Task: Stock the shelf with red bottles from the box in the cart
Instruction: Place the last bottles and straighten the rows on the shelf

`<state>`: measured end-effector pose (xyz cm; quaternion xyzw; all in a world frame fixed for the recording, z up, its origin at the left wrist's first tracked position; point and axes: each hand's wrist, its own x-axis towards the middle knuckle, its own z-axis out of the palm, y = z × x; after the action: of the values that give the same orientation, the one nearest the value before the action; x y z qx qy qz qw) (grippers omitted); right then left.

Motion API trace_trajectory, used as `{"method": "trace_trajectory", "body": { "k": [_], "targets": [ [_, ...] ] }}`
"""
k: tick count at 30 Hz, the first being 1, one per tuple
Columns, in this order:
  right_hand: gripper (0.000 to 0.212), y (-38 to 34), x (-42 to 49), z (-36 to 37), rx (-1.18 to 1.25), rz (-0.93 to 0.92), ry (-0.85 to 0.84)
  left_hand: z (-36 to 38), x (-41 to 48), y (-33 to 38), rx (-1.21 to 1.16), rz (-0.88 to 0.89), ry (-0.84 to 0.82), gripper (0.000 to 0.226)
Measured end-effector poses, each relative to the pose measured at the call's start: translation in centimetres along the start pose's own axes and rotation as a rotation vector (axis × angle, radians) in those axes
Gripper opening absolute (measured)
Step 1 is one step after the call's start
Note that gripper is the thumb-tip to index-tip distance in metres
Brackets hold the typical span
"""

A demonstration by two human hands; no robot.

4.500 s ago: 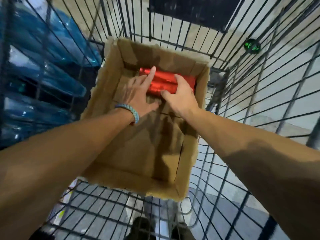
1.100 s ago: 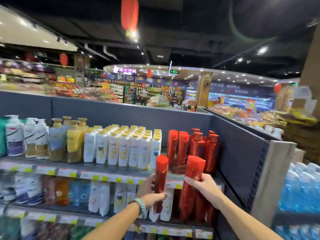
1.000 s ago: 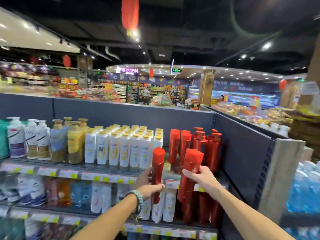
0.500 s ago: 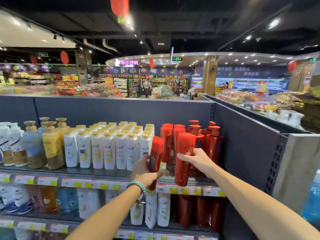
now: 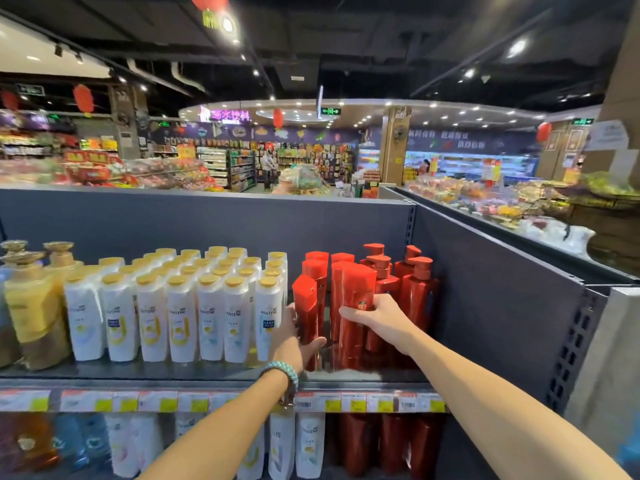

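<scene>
Head camera is showing both hands working at the top shelf [image 5: 207, 375] in the centre of the frame. The left hand [image 5: 294, 341], wearing a braided wristband [image 5: 282, 370], is curling its fingers and thumb round the lower body of a tall red bottle [image 5: 306, 306], which is leaning slightly to the left, just beside the white Pantene bottles [image 5: 180, 313]. The right hand [image 5: 377, 320] is wrapping the mid-body of a second red bottle [image 5: 356, 296], which is standing upright against the red stock already lined up behind it and next to the red pump bottles [image 5: 419, 289] at centre right. Whether either base is resting on the shelf deck cannot be determined. The box and the cart are lying outside the frame. More red bottles [image 5: 391, 441] are sitting on the lower shelf, below the price-tag strip [image 5: 346, 405]. Judging by appearance, these bottles are behaving as rigid, glossy plastic containers: probably slippery, fairly weighty if full, and prone to tipping because they are tall and narrow. A full wrap round the mid-body, as both hands are applying, is looking like the most secure hold; the angular cap is offering a poorer one. Neighbouring bottles are standing close enough that a careless release could be knocking them over.
</scene>
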<state>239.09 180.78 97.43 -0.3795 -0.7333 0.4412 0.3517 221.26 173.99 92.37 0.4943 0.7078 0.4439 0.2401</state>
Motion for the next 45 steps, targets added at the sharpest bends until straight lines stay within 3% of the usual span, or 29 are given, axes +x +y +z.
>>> {"method": "trace_trajectory", "body": {
  "k": [6,10,12,15,18,24,29,33,37,45],
  "targets": [
    [0.026,1.1,1.0,0.1,0.002,0.009,0.017,-0.2,2.5,0.5,0.021,0.03,-0.099,0.04],
    [0.026,1.5,1.2,-0.1,-0.014,0.026,0.018,-0.1,3.2,0.2,-0.046,0.027,-0.049,0.036],
    [0.028,1.7,1.3,-0.3,-0.026,0.027,0.024,0.0,3.3,0.2,-0.01,0.006,-0.008,0.044],
    [0.033,2.1,1.3,-0.4,-0.025,0.031,0.035,0.6,3.6,0.3,0.249,0.002,0.118,0.065],
    [0.042,2.4,1.5,-0.6,-0.021,0.053,0.035,2.1,4.1,0.7,0.361,-0.014,0.214,0.061],
    [0.04,2.5,1.8,-1.1,-0.011,0.051,0.022,4.1,6.6,-0.1,0.246,-0.054,0.204,0.058],
    [0.034,2.9,2.2,-1.2,0.009,0.048,0.015,6.4,12.0,-4.1,0.277,-0.109,0.287,0.098],
    [0.035,3.4,2.6,-1.3,0.022,0.029,0.017,4.5,7.7,1.3,0.239,-0.08,0.184,0.06],
    [0.026,3.3,3.0,-1.8,0.008,-0.007,0.027,6.3,10.6,-1.0,0.264,-0.111,0.255,0.081],
    [0.022,3.2,3.5,-2.6,0.012,-0.043,0.033,6.6,11.1,-0.3,0.169,-0.101,0.275,0.066]
  ]
}}
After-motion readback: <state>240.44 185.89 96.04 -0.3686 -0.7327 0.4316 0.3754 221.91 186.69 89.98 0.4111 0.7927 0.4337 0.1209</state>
